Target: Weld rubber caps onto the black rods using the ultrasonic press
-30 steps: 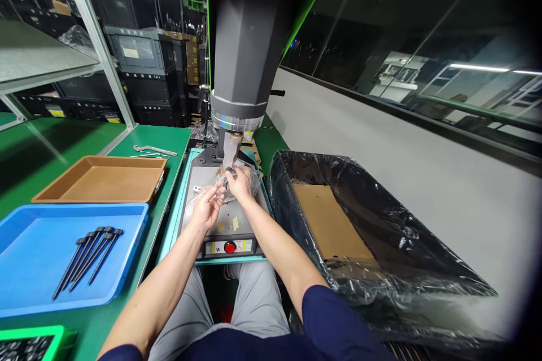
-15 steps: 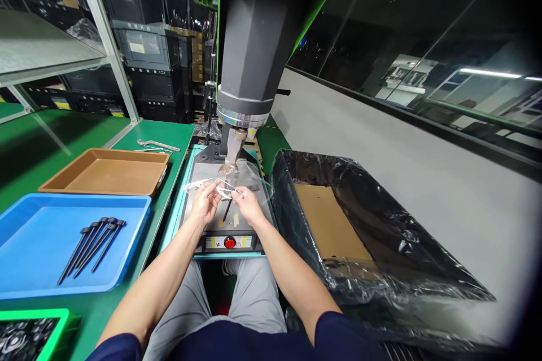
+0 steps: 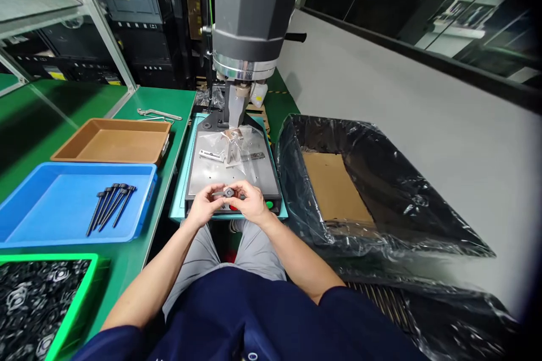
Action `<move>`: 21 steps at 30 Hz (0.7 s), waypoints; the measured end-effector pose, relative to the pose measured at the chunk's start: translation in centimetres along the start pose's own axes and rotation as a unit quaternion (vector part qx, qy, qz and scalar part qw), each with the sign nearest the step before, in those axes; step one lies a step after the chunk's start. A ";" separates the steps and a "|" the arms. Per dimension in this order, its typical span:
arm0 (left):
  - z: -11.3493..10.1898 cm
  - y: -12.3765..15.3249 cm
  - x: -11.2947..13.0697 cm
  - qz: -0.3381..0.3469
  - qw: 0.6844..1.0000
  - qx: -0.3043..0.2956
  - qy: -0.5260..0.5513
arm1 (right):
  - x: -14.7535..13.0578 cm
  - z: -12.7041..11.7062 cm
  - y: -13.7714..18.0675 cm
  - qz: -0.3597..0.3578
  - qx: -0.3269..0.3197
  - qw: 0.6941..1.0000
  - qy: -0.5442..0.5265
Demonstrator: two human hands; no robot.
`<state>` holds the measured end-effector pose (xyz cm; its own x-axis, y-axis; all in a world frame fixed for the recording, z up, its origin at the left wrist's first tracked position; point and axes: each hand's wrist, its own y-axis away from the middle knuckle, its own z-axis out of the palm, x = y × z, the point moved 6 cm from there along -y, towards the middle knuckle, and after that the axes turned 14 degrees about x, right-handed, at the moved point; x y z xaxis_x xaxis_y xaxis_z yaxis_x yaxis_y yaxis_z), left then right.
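Both my hands are over the front edge of a press machine's base plate (image 3: 212,176). A small dark part with a round end (image 3: 229,192) is between them. My left hand (image 3: 205,204) pinches it from the left with thumb and fingers. My right hand (image 3: 253,203) is closed on it from the right. The round end faces me; the rest of the part is hidden. Behind the hands, a clear plastic sheet (image 3: 243,149) surrounds the fixture under the grey press head (image 3: 249,22). A red button, partly covered by my fingers, and a green button (image 3: 269,204) sit on the base's front.
At left, a blue tray (image 3: 51,203) holds several black rods with round heads (image 3: 110,203). Beyond it are a brown tray (image 3: 114,144) and wrenches (image 3: 158,114). A green-rimmed bin (image 3: 78,293) contains black parts. Right stands a box lined with black plastic (image 3: 402,197).
Both hands have come back from the fixture towards me and now hold the part with its round end facing me. The view has tilted downward.
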<state>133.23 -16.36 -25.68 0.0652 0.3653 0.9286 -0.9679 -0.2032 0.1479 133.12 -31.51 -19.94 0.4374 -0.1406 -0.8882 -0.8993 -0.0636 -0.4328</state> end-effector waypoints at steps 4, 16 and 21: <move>0.6 1.7 1.8 0.094 0.993 -0.003 -0.071 | 0.2 0.6 0.3 0.012 0.015 1.000 -0.022; -0.8 3.6 2.8 0.098 0.989 0.006 -0.114 | 1.5 3.3 0.9 0.130 -0.003 0.982 -0.134; -3.4 4.4 5.5 0.120 0.973 0.006 -0.197 | 1.3 5.6 0.7 0.169 0.015 0.971 -0.167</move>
<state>128.50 -12.18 -21.12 -0.0714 -0.0703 0.9950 -0.9639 -0.2518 -0.0870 133.09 -26.17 -22.27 0.0986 0.1793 -0.9788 -0.9934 -0.0401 -0.1074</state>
